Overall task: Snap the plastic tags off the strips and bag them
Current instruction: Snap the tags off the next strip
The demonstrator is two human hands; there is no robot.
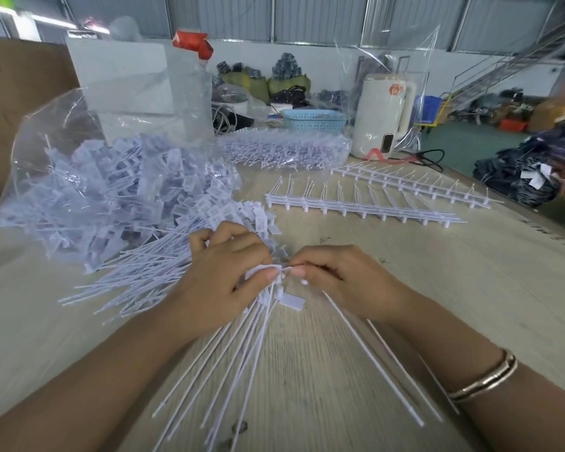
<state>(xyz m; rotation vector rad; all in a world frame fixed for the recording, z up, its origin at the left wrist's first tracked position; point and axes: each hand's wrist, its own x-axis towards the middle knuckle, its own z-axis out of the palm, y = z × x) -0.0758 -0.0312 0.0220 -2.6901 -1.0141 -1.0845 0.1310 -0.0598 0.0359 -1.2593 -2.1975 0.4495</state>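
A fan of tags [261, 301] is gripped in the left hand [224, 275], tails running toward the body. One tag head is pinched by the right hand [331, 275], touching it. Beyond the left hand lies the bag [79, 177], nearer that hand.

hands [229, 275] mid-table on a tag bunch [268, 288] | loose tag pile [137, 265] just left | bag of tags [88, 190] behind-left | two strips [359, 207] behind-right | kettle [382, 115] further back
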